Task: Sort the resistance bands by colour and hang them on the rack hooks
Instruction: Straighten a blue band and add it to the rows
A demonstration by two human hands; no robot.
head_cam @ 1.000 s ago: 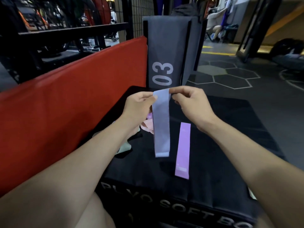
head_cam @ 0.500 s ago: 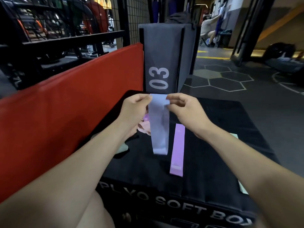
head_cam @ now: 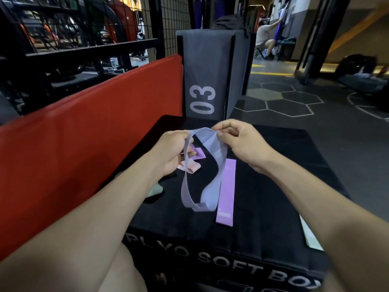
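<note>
**Above the plyo box's middle: lavender band spread open**

Above the plyo box (head_cam: 273,186) middle, pinching lavender-blue band (head_cam: 210,157) between left hand (head_cam: 170,152) and right hand (head_cam: 242,144), loop hanging open. Still sorting; purple band (head_cam: 226,192) lying beside. Next, probably grouping, then finding rack hooks, unseen.

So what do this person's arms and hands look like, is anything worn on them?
Both arms are bare along all that shows, with no sleeve in view. The left hand and the right hand wear no gloves, and no ring, watch or wristband can be seen on either. The fingernails look short and plain. A bare knee shows at the bottom of the picture, below the left forearm.
</note>
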